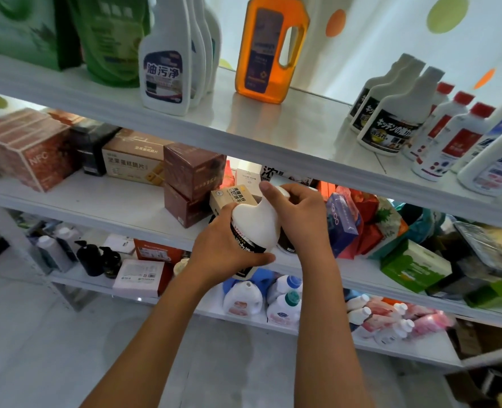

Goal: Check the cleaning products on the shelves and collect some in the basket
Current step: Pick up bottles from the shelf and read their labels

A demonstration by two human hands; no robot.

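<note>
Both hands wrap one white bottle (254,228): the left hand (223,248) clasps its labelled body, the right hand (295,216) curls round the neck and cap. It hangs in front of the middle shelf (96,198), long axis tilted, cap up and away to the right. This looks like the checking step; next comes the basket, which isn't in view.

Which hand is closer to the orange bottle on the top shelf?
The right hand. It holds the neck of the white bottle, almost straight below the orange bottle. The left hand holds the white bottle's body, lower and further to the left.
</note>
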